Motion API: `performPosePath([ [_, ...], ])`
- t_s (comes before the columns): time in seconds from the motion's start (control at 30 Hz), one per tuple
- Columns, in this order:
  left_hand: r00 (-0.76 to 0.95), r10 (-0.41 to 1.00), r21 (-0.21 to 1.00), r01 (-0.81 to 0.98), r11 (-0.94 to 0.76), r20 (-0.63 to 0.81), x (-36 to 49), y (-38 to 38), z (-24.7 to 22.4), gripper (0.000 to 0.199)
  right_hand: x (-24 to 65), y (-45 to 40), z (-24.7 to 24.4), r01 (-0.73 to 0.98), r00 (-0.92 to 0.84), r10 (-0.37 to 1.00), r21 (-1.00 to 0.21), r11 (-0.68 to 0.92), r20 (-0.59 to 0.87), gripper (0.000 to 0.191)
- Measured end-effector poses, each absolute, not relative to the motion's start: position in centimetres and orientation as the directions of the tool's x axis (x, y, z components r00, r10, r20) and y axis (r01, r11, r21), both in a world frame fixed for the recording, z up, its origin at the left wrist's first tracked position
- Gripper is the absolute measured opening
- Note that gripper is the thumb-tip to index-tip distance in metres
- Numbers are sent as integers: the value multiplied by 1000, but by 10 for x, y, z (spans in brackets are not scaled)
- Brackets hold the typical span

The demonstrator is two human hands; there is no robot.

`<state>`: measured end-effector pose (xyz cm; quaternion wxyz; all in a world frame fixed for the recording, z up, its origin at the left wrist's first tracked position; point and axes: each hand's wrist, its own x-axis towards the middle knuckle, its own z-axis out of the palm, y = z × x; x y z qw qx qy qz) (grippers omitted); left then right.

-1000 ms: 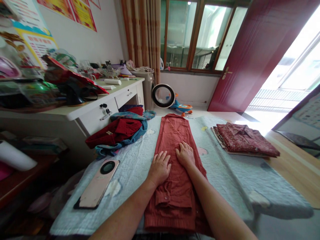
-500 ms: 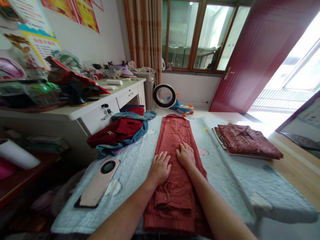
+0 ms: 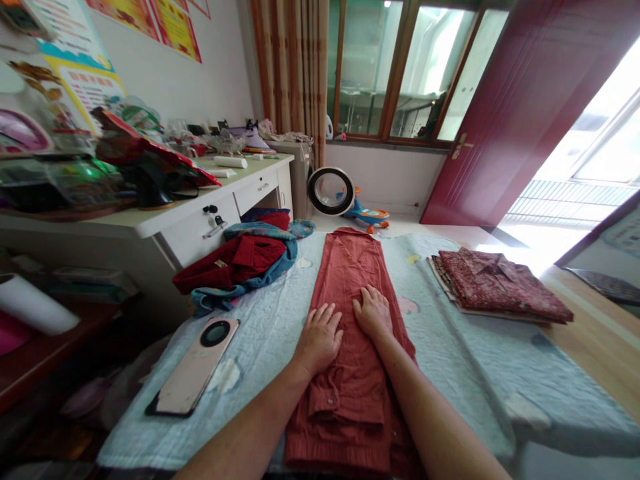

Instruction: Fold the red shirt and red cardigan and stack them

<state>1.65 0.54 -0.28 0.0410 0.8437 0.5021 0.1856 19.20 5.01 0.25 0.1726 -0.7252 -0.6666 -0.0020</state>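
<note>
A rust-red shirt (image 3: 350, 273) lies folded lengthwise into a long strip in front of me. One sleeve is laid down its middle, its buttoned cuff (image 3: 345, 403) near the elastic-looking hem at my end. My left hand (image 3: 320, 337) rests flat on the shirt's left side with its fingers stretched out. Higher up and to the right, my right hand (image 3: 373, 312) lies palm down on the cloth, fingers extended. Neither hand grips the fabric. Under the shirt spreads a pale blue quilted cover (image 3: 450, 373).
A smartphone (image 3: 195, 367) lies face down at left. Behind it sit crumpled red and blue clothes (image 3: 240, 263). Folded patterned clothes (image 3: 503, 283) are stacked at right. A cluttered white desk (image 3: 195, 233) stands at left; beyond are an open washing machine door (image 3: 330, 191) and a red door (image 3: 500, 120).
Both hands keep practically the same place on the shirt. The view has shifted very slightly; nothing was taken hold of or let go.
</note>
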Motion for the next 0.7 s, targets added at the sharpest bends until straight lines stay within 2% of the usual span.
performPosePath([
  [0.7, 428, 866, 263, 831, -490, 260, 16, 5, -3, 43, 192, 51, 3, 966, 120, 971, -249, -67, 205, 50],
])
